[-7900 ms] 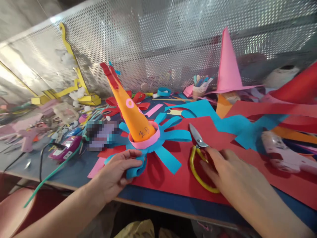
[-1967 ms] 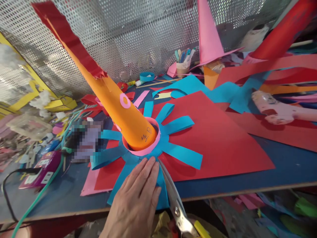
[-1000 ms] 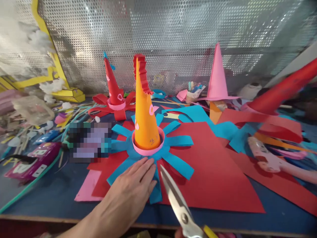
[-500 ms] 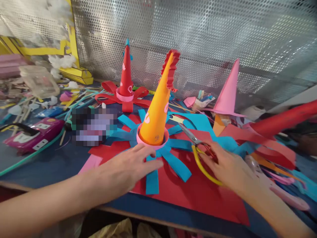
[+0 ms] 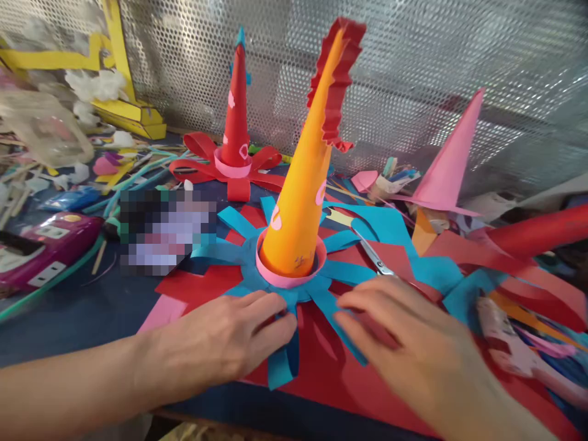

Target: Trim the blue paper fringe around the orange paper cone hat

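An orange paper cone [image 5: 294,226] with a crinkled red paper fringe [image 5: 337,92] stands upright inside a pink paper ring [image 5: 287,282]. Several blue paper strips [image 5: 215,250] spread out from its base over red paper sheets [image 5: 321,383]. My left hand [image 5: 239,334] pinches the front blue strip [image 5: 287,361], which bends downward below the fingers. My right hand [image 5: 404,343] holds nothing that I can see; its thumb and fingers are apart beside the front right blue strip [image 5: 337,321]. Scissors [image 5: 374,254] lie just beyond it, their handles mostly hidden by the hand.
Behind stands a red cone [image 5: 236,116] with looped red strips. A pink cone [image 5: 452,162] and a red roll [image 5: 542,233] are at the right. To the left lie a purple power strip [image 5: 50,248], a teal cord [image 5: 55,285] and a clear jar [image 5: 46,128]. Perforated metal [image 5: 184,73] backs the table.
My right hand has let go of the scissors and moved toward the front right strip. My left hand has closed on the front strip, which now curls. The view has moved closer.
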The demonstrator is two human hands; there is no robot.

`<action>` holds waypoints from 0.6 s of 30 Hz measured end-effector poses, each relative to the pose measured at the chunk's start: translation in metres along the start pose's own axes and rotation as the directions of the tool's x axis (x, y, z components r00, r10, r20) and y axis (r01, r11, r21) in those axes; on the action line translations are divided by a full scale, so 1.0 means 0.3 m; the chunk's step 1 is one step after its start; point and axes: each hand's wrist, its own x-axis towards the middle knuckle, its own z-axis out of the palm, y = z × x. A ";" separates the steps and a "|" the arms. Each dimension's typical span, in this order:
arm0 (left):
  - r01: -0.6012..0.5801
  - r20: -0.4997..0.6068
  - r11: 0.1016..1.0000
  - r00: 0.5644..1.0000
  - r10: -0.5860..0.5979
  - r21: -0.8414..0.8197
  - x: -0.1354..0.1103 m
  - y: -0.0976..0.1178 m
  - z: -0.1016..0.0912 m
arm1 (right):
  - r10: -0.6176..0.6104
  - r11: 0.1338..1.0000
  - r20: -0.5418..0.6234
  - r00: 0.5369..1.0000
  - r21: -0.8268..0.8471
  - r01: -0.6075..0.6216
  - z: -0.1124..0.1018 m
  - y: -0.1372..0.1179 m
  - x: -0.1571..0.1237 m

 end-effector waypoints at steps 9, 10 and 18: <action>-0.091 -0.020 0.996 0.996 0.090 -0.010 0.001 -0.001 0.000 | -0.147 0.981 0.320 0.936 -0.074 0.180 0.120 -0.056 0.092; -0.089 -0.022 0.996 0.996 0.089 -0.010 0.000 -0.002 0.003 | -0.181 0.973 0.326 0.928 -0.076 0.217 0.119 -0.052 0.094; -0.082 -0.013 0.994 0.996 0.083 0.065 -0.009 0.004 0.025 | -0.202 0.979 0.264 0.943 0.032 0.201 0.114 -0.031 0.080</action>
